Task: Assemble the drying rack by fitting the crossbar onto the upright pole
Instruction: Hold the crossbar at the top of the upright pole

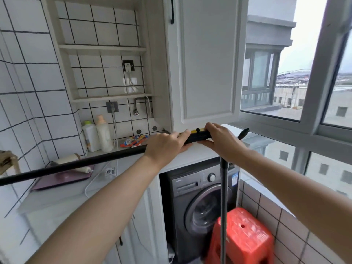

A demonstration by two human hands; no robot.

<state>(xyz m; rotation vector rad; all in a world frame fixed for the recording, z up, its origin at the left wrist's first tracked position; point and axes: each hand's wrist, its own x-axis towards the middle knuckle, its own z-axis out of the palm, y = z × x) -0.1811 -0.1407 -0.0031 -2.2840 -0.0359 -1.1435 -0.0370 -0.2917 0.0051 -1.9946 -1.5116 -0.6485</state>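
Observation:
A long black crossbar [76, 164] runs from the lower left edge up to the middle, roughly level. My left hand [165, 147] grips it near its middle. My right hand [221, 141] is closed over the black fitting [198, 137] with a yellow strip, where the bar meets the top of the upright pole [223, 206]. The grey pole stands vertical below my right hand, down to the bottom edge. A black bar end [243, 133] pokes out to the right past my right hand.
A white countertop [57, 202] holds a purple tray [62, 180], two detergent bottles [99, 135] and a white cable. A grey washing machine [200, 204] sits below, a red plastic stool [242, 239] beside the pole. A white cabinet door [207, 63] hangs above; windows stand to the right.

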